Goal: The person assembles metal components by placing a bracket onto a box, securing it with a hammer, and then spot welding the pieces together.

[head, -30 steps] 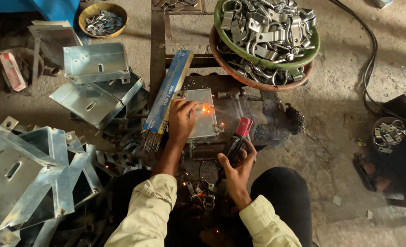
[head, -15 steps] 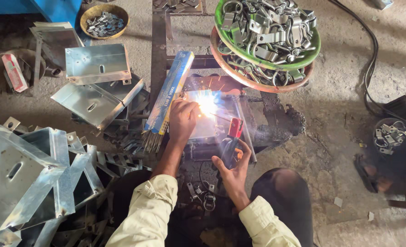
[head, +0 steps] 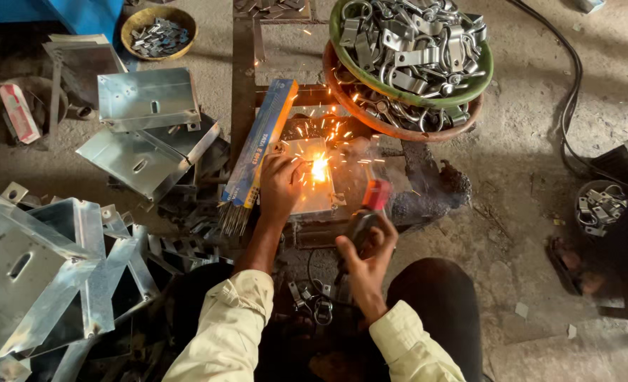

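**Weld in progress on small metal plate**

A small metal plate (head: 312, 185) is pressed flat under the left hand (head: 280, 185), fingers spread beside a bright arc. The right hand (head: 367, 244) is clenched around a red-tipped electrode holder (head: 370, 205). For a sound joint, the plate is best kept pinned and the holder steady. A blue packet of rods (head: 263, 145) lies just left of the left hand. The weld seam is masked by glare and sparks.
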